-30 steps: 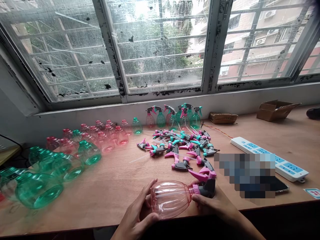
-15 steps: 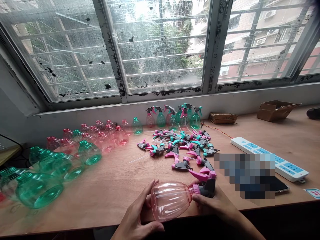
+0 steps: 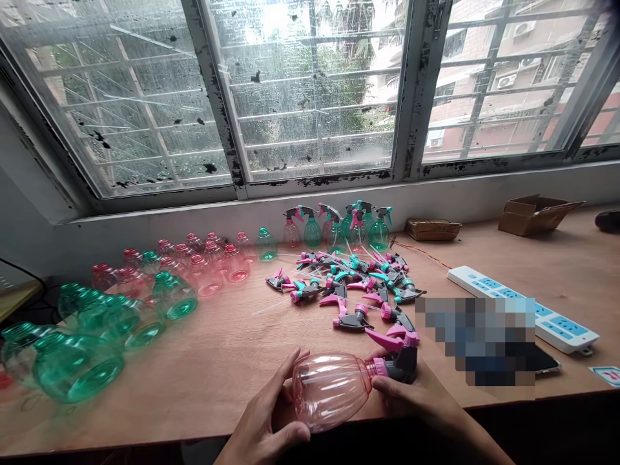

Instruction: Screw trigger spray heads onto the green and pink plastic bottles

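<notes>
A clear pink spray bottle lies sideways between my hands at the table's front edge. Its grey trigger head with a pink collar and pink trigger sits on the neck, pointing right. My left hand cups the bottle's base, thumb below and fingers behind. At the neck, my right hand grips the collar with its thumb in front; its other fingers are mostly hidden. Just beyond, several loose trigger heads in grey, pink and teal lie in a pile with their thin tubes.
Headless green bottles and pink bottles stand at the left. Spray bottles with heads line the wall under the window. A power strip, a phone partly blurred out, and an open cardboard box are at the right.
My left thumb has shifted slightly left along the bottle's base, and the bottle has turned very little. My right hand stays at the neck.
</notes>
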A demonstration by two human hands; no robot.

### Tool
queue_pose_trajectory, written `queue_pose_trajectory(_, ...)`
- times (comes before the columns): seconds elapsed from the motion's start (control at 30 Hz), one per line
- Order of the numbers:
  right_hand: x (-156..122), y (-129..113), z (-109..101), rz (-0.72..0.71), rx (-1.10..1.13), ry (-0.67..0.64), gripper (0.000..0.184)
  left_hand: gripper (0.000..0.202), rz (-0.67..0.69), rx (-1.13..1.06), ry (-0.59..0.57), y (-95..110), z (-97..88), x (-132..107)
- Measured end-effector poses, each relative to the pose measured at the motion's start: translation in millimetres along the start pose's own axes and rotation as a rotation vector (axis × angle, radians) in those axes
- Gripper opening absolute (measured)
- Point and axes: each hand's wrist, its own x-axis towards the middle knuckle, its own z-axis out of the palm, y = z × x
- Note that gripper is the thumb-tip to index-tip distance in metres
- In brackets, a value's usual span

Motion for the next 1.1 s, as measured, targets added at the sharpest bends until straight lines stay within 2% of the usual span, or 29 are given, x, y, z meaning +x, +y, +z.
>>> queue_pose_trajectory(0.07, 0.3, -0.1, 0.1, -0.004, 0.000, 0.003, 0.039, 0.087, -0.005, -0.016, 0.009, -3.7, 0.3, -1.7)
queue_pose_trajectory(0.23, -0.2, -1.3, 0.7, -0.004, 0.008, 0.009, 0.042, 0.108, -0.026, 0.063, 0.064, -10.5, 1.8, -1.6)
queue_pose_trajectory(0.3, -0.5, -1.6, 0.7, 0.000, 0.019, 0.010, 0.043, 0.111, -0.022, 0.092, 0.067, -11.7, 1.3, -0.4)
queue_pose_trajectory(0.57, -0.9, -1.4, -0.1, 0.004, 0.015, -0.015, 0.038, 0.104, -0.009, 0.065, 0.041, -9.8, 2.4, -0.8)
queue_pose_trajectory(0.8, 0.1, -0.4, -0.5, -0.007, 0.021, -0.018, 0.039, 0.101, -0.002, 0.128, 0.041, -4.7, 0.4, -1.1)
queue_pose_trajectory(0.97, 0.0, -1.9, 0.2, 0.005, 0.014, -0.006, 0.040, 0.090, 0.018, 0.068, 0.023, -5.8, -0.1, -0.6)
queue_pose_trajectory(1.1, -0.1, -1.9, 0.3, 0.012, 0.007, 0.002, 0.043, 0.092, 0.020, 0.038, 0.048, -4.8, 2.5, 0.0)
